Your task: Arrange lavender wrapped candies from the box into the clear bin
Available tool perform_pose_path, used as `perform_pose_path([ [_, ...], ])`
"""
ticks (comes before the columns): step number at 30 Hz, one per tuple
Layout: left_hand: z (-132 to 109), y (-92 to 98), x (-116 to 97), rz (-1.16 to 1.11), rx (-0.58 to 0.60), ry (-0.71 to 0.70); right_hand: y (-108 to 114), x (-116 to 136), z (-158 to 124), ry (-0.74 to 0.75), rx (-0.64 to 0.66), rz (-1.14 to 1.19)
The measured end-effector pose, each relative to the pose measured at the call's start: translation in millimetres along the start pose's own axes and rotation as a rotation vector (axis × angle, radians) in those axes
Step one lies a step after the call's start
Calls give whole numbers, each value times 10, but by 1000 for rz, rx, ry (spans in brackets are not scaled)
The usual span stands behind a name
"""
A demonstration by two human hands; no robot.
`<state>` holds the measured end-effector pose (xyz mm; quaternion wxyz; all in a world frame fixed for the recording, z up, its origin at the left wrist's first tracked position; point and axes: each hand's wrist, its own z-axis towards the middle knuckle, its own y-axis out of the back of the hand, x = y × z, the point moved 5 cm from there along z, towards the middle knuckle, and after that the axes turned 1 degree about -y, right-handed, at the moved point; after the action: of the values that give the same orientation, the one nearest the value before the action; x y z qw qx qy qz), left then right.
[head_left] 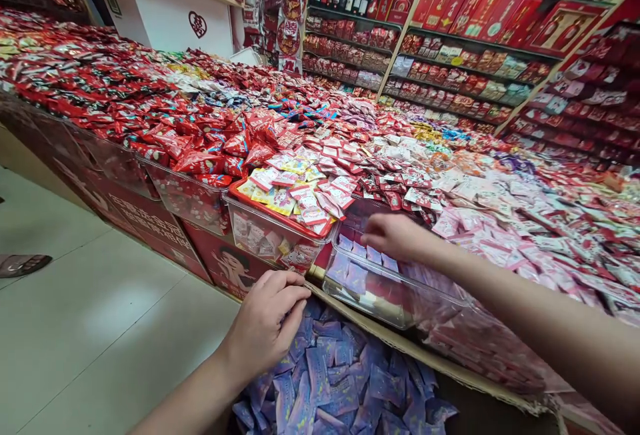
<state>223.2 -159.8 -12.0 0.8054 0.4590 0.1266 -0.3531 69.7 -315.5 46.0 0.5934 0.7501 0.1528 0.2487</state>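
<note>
Head view: the left hand (pixel 270 321) lies curled on purple sachets (pixel 340 381) in a carton (pixel 450 371), holding none that I can see; the right hand (pixel 395 235), fingers loosely together, touches sachets in the clear bin (pixel 380 298). They look light, crinkly and slippery, best pinched at an edge or scooped.

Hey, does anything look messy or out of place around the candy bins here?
Nothing is spilled. The clear bin under the right hand looks nearly empty beside its heaped neighbours, and the cardboard box edge is frayed.

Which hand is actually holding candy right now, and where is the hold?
Cannot tell a firm hold. The left hand curls over purple packets in the cardboard box; the right hand touches those in the clear bin.
</note>
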Motion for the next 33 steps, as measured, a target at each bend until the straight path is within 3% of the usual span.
perform_pose_path([
  [2, 1, 4, -6, 8, -6, -12, 286, 133, -392, 84, -192, 129],
  [4, 4, 7, -17, 24, -13, -18, 191, 258, -838, 191, -75, 322],
  [5, 6, 8, -25, 34, -18, -25, -2, 304, -1046, 244, 60, 401],
  [7, 10, 2, -41, 57, -21, -38, -586, 255, -1354, 213, 298, 398],
  [11, 23, -35, -45, 105, -10, -61, -1729, -221, -1442, -69, 243, 181],
  [13, 30, -51, -32, 124, 1, -66, -2093, -406, -1401, -177, 241, 143],
  [15, 30, -48, -30, 138, 5, -73, -2238, -469, -1377, -209, 237, 138],
  [18, -2, -13, -136, 132, -25, -141, -2120, -422, -1389, -190, 187, 185],
  [21, -59, -68, -367, 4, 29, -159, -1787, -316, -1429, -140, 108, 313],
  [23, -83, -219, -493, -163, 158, 3, -1524, -220, -1465, -87, 29, 548],
  [25, -106, -432, -574, -354, 294, 253, -1305, -121, -1507, -58, -26, 881],
  [28, -111, -725, -672, -691, 424, 550, -1137, 13, -1563, -70, -29, 1306],
  [33, -14, -854, -732, -949, 383, 689, -1094, 91, -1609, -82, -24, 1679],
])
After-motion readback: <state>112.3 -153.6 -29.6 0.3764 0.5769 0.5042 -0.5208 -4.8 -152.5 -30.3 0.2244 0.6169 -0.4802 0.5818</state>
